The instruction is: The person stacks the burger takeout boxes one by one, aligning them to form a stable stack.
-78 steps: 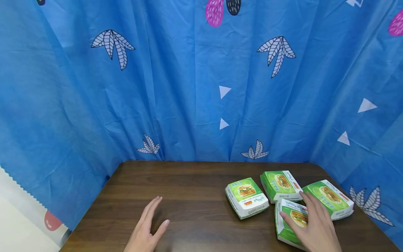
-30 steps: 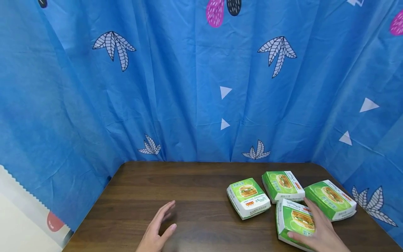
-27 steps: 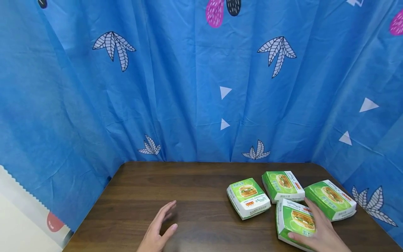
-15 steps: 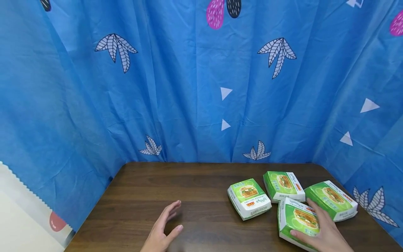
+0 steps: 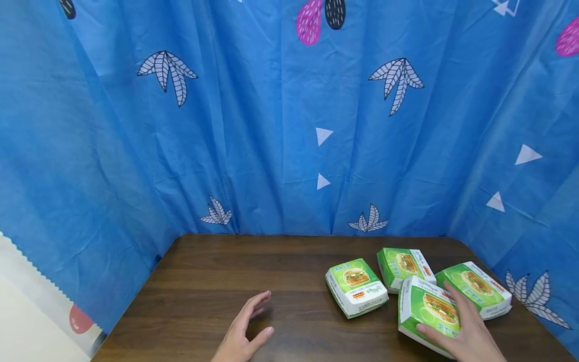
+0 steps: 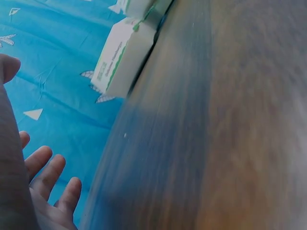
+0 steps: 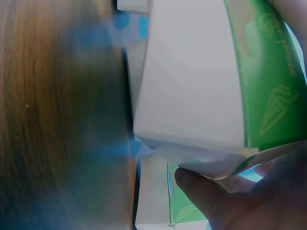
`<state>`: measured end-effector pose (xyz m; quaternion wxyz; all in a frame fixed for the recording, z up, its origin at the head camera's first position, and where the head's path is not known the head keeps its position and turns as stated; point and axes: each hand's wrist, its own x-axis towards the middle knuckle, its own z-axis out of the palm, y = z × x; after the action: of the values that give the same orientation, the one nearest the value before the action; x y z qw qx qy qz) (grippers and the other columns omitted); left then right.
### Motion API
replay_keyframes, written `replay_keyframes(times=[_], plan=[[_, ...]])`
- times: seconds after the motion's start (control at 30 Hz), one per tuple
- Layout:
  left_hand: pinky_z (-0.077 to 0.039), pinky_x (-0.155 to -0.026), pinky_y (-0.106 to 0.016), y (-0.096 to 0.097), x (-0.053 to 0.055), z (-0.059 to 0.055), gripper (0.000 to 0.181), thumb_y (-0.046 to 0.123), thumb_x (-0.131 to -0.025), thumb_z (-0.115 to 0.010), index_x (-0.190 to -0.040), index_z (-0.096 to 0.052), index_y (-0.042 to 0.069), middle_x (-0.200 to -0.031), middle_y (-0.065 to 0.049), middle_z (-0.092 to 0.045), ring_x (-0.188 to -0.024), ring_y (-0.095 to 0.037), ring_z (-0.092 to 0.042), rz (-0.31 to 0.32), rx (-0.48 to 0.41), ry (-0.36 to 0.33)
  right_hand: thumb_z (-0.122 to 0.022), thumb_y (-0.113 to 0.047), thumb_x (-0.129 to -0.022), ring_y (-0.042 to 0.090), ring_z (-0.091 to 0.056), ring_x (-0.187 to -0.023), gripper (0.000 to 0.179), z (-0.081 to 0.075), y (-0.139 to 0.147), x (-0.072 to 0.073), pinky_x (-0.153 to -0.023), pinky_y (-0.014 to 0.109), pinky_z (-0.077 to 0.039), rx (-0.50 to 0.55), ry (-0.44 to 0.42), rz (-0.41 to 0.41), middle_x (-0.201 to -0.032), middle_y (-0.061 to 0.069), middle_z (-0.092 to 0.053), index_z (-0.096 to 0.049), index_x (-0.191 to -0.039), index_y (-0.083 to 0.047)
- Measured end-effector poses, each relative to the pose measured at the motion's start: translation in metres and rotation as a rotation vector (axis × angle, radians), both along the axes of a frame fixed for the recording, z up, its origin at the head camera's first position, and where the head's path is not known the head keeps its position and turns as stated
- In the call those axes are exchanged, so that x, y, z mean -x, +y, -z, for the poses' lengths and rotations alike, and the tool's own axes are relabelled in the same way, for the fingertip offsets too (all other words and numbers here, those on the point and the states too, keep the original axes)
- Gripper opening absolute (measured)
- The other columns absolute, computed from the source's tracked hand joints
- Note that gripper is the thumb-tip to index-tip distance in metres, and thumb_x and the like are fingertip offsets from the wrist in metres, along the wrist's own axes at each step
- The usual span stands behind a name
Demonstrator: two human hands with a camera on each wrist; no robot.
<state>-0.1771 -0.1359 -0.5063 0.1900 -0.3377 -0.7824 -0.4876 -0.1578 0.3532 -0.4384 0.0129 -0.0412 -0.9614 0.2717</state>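
Observation:
My right hand (image 5: 468, 327) grips a green and white burger box (image 5: 425, 314) with a printed burger on its lid, thumb on the near side and fingers on the far side. The right wrist view shows this box (image 7: 192, 76) large and tilted, held off the table, with the thumb of the right hand (image 7: 254, 201) at its lower edge. Over the table left of centre, my left hand (image 5: 244, 332) hovers with fingers spread and nothing in them. The left wrist view shows the fingers of the left hand (image 6: 53, 191) apart from everything.
Three similar burger boxes rest on the dark wooden table (image 5: 217, 271): one left of the held box (image 5: 357, 289), one behind it (image 5: 404, 266), one at its right (image 5: 477, 286). A blue patterned curtain (image 5: 253, 125) encloses the back and sides.
My right hand has closed on the near burger box and raised it slightly, its back edge now higher. My left hand has drifted to the right, still holding nothing.

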Motion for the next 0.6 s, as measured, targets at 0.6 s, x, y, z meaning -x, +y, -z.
replay_keyframes(times=[0.6], plan=[[-0.051,-0.105,-0.038,0.024,0.002,0.002,0.065,0.007,-0.094,-0.069,-0.153,-0.042,0.010,-0.149,-0.024,-0.050,-0.133,-0.031,-0.054,0.079,-0.019,-0.117,-0.074,-0.056,-0.090,0.059,-0.027,-0.136,0.113,0.002,-0.017,-0.004,-0.092,0.080,-0.035,0.015,0.138,-0.009,-0.155,0.036,-0.023,-0.009,-0.163,-0.001]])
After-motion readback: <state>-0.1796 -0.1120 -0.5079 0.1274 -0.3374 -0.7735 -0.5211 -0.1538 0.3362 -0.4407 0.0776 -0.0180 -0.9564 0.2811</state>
